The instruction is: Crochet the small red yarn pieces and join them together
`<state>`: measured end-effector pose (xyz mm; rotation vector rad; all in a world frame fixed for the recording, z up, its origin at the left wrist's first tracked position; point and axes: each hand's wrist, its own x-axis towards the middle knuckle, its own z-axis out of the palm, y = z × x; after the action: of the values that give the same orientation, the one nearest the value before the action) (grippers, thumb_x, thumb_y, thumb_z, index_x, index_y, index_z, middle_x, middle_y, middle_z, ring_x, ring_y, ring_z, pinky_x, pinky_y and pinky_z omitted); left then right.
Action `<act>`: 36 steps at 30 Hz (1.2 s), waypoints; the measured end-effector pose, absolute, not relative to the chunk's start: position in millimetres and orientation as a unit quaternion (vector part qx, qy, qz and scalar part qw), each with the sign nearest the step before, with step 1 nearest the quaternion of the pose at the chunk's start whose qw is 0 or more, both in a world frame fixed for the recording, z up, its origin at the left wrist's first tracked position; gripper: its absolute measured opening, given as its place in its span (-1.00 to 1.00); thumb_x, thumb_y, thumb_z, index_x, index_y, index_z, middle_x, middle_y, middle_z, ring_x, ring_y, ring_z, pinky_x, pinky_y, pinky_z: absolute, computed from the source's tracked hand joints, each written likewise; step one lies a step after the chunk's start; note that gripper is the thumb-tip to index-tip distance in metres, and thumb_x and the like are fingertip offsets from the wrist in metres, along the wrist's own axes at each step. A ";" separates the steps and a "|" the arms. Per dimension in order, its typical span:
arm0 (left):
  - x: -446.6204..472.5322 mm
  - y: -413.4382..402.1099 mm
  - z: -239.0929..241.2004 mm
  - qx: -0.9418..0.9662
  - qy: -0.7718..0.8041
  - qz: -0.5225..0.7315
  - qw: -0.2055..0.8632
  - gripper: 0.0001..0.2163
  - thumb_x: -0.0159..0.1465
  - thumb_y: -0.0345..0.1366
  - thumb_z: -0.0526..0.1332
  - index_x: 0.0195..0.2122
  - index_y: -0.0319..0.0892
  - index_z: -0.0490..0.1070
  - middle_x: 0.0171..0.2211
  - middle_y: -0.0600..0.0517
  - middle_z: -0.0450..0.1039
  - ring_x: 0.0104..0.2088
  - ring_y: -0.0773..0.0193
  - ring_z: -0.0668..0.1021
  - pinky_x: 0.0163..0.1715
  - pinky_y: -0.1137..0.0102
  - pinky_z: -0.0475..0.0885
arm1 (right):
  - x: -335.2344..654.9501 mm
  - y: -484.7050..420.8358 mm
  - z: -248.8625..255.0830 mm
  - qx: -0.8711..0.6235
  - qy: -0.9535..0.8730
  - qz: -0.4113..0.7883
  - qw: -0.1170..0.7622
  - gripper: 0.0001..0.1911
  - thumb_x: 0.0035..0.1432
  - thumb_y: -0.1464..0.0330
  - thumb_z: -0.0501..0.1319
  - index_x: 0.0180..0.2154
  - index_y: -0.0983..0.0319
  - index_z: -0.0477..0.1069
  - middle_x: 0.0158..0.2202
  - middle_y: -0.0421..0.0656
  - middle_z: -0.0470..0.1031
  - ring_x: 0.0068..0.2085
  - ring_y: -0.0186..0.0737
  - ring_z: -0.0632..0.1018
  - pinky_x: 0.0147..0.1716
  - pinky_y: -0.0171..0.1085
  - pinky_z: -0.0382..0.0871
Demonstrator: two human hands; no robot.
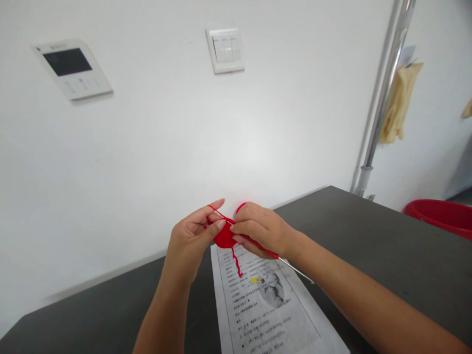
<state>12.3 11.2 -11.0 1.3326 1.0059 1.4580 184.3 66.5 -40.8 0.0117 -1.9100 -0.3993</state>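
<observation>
My left hand (191, 236) pinches a small red crocheted piece (224, 239), with a strand of red yarn running over its raised index finger. My right hand (260, 230) is closed round a crochet hook (295, 268) with a red grip and a metal shaft; the hook's tip sits at the red piece. A loose red yarn tail (236, 263) dangles from the piece. Both hands hover above a printed paper sheet (265, 309) that lies on the dark grey table (387, 246). A small yellow marker (255, 280) rests on the sheet.
A white wall stands right behind the table, carrying a light switch (225, 50) and a wall panel with a dark screen (72, 69). A metal pole (383, 93) with hanging beige gloves (400, 101) rises at the right. A red basin (442, 216) sits beyond the table's right edge.
</observation>
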 end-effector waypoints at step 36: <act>20.7 16.2 -17.3 0.548 0.431 0.619 0.361 -0.67 0.11 -0.30 0.41 -0.08 -0.22 0.59 -0.48 0.14 0.49 -0.43 0.38 0.49 -0.33 0.46 0.43 | 174.0 65.9 -54.3 -0.096 -0.783 -0.210 0.578 -0.88 0.38 0.42 0.09 -0.26 0.24 0.35 -0.41 -0.14 0.48 -0.38 -0.25 0.42 -0.37 -0.30 0.37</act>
<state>20.7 16.2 -17.3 1.4127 1.1099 1.5955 174.0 65.9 -54.3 -0.2244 -1.8316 -0.4916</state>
